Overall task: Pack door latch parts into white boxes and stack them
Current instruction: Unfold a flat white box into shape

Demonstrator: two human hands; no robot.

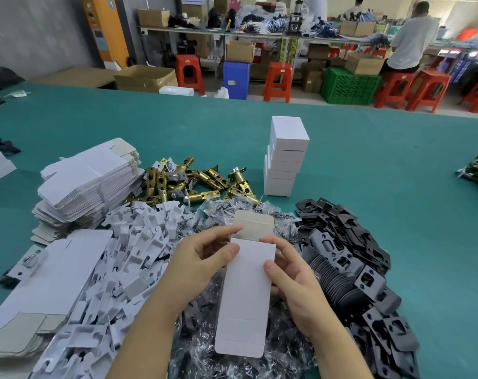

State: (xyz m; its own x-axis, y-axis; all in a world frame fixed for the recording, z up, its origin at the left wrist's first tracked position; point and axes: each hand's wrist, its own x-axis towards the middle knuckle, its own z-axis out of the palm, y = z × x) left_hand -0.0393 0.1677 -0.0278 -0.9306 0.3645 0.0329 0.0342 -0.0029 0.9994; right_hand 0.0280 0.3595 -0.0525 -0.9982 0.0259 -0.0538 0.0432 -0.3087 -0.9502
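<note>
Together, our left hand (202,258) and right hand (292,283) pinched the white box (246,294) below the finished stack (285,157), steadying it for filling.

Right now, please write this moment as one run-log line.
left hand: holds flat white cardboard box | right hand: holds it | end flap: open

Both hands hold a flat white box blank (246,291) over bagged screws (205,348): L hand (196,266) pinching its left edge, R hand (295,285) the right. Stack of closed white boxes (285,157) behind, brass latches (188,181) left of it, black strike plates (355,258) at right.
</note>
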